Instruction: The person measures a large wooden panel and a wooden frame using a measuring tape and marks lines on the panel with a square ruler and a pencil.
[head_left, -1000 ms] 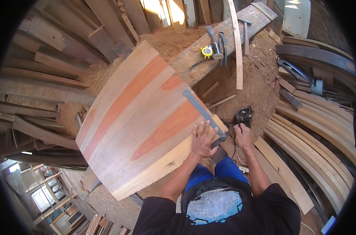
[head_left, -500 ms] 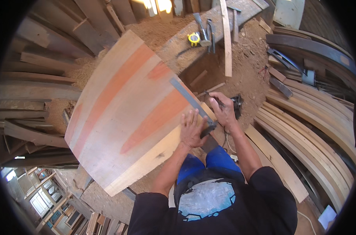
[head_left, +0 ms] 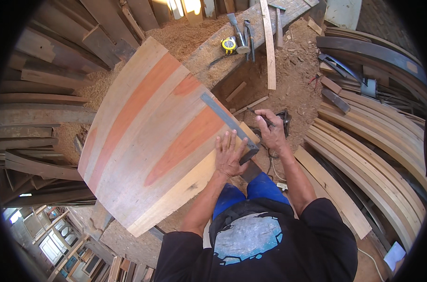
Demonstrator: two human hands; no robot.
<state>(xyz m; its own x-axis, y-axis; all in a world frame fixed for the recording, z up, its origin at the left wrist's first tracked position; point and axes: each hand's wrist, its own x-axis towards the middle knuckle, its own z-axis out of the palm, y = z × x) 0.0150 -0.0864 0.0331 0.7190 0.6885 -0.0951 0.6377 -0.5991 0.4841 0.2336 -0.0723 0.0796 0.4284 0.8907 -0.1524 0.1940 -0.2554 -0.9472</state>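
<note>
Pinching a dark slim tool (head_left: pixel 252 111), your right hand (head_left: pixel 272 134) sits just off the right edge of the wooden panel (head_left: pixel 143 136). Your left hand (head_left: pixel 228 157) lies flat on it, fingers (head_left: pixel 226 139) spread, touching or just beside the metal square (head_left: pixel 220 113) laid along that edge. Panel before you, leftward. Beyond: yellow tape measure (head_left: pixel 229 45), pincers (head_left: pixel 249 40) on the bench (head_left: pixel 298 9).

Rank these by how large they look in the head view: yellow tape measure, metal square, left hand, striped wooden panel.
1. Striped wooden panel, by far the largest.
2. Metal square and left hand: too alike in area to rank.
3. Yellow tape measure, the smallest.
</note>
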